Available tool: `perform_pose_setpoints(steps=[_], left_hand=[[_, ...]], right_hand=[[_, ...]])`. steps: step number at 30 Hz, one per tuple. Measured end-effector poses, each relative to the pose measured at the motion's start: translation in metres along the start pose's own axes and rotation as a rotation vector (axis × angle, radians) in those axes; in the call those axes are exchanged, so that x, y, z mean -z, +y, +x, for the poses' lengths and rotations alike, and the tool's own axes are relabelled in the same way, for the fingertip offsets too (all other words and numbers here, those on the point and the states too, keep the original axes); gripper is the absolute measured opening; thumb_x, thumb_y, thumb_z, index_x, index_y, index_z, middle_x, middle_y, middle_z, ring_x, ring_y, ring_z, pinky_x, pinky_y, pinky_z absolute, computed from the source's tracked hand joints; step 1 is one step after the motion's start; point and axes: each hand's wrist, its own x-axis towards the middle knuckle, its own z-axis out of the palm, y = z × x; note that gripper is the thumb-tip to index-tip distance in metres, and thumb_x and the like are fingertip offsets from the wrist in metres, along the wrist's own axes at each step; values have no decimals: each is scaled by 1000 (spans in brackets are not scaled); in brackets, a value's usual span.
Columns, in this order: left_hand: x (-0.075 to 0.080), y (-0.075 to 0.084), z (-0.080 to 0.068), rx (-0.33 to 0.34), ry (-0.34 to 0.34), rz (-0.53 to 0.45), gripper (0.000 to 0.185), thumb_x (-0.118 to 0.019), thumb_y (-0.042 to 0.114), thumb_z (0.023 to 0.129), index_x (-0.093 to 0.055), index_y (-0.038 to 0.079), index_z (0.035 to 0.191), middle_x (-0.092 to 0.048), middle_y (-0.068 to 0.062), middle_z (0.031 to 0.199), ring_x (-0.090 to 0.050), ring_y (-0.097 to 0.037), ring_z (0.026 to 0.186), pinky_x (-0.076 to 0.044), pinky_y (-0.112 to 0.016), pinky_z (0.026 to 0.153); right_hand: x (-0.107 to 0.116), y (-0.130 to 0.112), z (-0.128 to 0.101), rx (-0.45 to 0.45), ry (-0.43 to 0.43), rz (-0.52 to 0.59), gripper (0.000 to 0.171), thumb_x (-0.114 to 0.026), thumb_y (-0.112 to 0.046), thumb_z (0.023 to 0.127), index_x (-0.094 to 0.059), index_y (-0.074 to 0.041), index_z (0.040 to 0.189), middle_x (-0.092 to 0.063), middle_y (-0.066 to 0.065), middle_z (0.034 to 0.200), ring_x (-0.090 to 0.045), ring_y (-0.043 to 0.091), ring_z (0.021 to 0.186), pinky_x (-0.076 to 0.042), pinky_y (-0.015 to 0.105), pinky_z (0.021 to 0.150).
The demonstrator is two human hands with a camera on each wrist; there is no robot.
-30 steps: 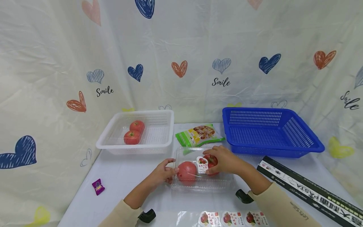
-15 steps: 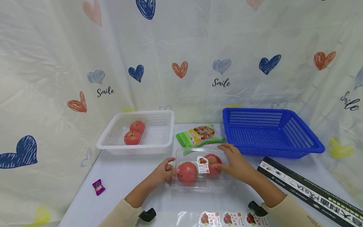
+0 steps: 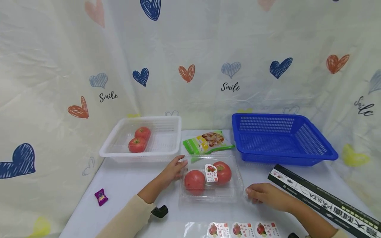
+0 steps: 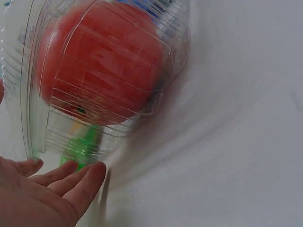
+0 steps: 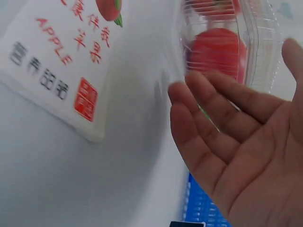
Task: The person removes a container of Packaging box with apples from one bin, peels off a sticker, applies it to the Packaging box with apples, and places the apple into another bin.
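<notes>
A clear plastic clamshell box sits in the middle of the table, its lid down over two red apples. On the lid is a small white fruit sticker. My left hand is at the box's back left side, with fingertips at its edge. The left wrist view shows that hand's extended fingers beside the clear wall. My right hand is just off the box's right side, fingers loosely bent. Its palm holds nothing in the right wrist view.
A white basket at back left holds another clear box with two apples. A blue basket stands at back right. Between them lies a green snack bag. Also around are a pasta box, a purple candy and a sticker sheet.
My right hand has left the lid and come down and right, to beside the box. My left hand has slid up along the left side. The box has stayed nearly in place.
</notes>
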Motion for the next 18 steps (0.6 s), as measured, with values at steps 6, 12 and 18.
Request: perform_pose_setpoints(steps=[6, 12, 18], left_hand=[[2, -4, 4, 0, 14, 4, 69, -53, 57, 79, -32, 20, 134, -51, -9, 123, -48, -22, 111, -40, -45, 87], [1, -5, 0, 8, 8, -26, 62, -56, 50, 81, -33, 15, 128, -55, -8, 118, -47, -23, 111, -41, -42, 86], [7, -5, -4, -5, -41, -85, 61, -49, 51, 85, -31, 4, 119, -58, -10, 114, -53, -24, 105, -44, -38, 84]], right_hand=[[-15, 10, 2, 120, -189, 130, 22, -51, -26, 91, -62, -7, 87, -59, -2, 72, -51, 6, 65, -43, 24, 55], [-20, 14, 4, 200, -202, 207, 22, -50, -20, 91, -67, -6, 90, -61, 3, 70, -53, 7, 63, -47, 26, 55], [-18, 21, 9, 118, -132, 302, 23, -53, -19, 90, -65, -3, 100, -64, 12, 84, -58, 18, 72, -50, 33, 61]])
